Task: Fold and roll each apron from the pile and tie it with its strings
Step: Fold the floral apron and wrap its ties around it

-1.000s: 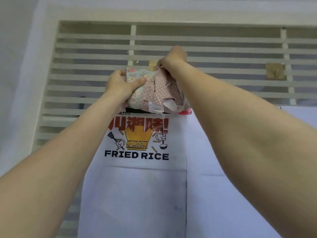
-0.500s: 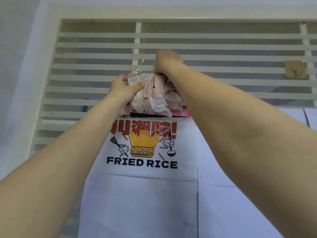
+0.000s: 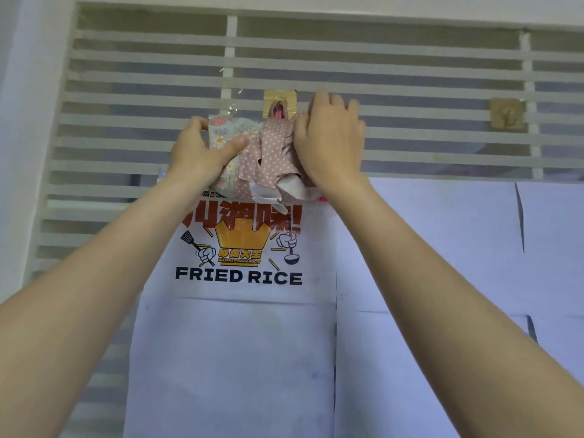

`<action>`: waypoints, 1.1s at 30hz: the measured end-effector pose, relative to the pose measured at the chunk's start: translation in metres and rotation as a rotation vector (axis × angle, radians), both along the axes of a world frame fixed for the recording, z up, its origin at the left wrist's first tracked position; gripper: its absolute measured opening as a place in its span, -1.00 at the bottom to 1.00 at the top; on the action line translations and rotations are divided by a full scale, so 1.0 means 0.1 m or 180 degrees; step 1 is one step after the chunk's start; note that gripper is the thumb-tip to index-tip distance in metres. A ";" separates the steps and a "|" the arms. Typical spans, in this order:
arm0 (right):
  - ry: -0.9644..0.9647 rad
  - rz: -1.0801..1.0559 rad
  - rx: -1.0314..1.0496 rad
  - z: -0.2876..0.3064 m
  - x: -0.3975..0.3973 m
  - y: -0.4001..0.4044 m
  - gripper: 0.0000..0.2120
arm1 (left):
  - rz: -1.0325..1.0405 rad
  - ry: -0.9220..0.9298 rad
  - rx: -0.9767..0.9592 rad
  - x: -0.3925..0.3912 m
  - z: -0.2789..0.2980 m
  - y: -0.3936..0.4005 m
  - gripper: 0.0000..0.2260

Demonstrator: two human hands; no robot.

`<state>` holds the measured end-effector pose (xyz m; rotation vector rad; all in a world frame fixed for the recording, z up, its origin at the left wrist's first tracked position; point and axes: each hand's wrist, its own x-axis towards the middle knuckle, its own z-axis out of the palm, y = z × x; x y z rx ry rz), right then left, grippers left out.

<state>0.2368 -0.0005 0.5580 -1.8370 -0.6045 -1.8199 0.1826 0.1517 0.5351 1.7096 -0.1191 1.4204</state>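
Up high against the slatted white screen (image 3: 410, 58): both hands on a rolled apron bundle (image 3: 268, 159) (floral cloth on its left, pink polka-dot on its right), hanging from a tan adhesive hook (image 3: 280, 104). Left hand (image 3: 202, 150) gripping the floral end, thumb across the front, fingers curled round behind. Right hand (image 3: 328, 143) laid over the dotted end, fingers bent onto the cloth. Just below the bundle, a white apron (image 3: 240, 343) printed FRIED RICE. Farther right, a second hook (image 3: 507, 113).
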 end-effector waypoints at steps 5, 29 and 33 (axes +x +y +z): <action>-0.0099 -0.0056 -0.0103 -0.28 0.43 0.10 -0.72 | 0.0104 0.0112 0.0171 0.09 -0.10 -0.04 -0.49; 0.0874 0.1208 -0.0741 -3.50 -0.63 -0.69 -0.69 | 0.0448 0.0460 0.1041 -0.61 -3.42 -1.14 -0.75; 0.2534 0.1044 -0.1578 -4.99 -0.70 -1.02 -0.82 | 0.0069 0.2240 0.1191 -0.87 -4.64 -1.07 -0.74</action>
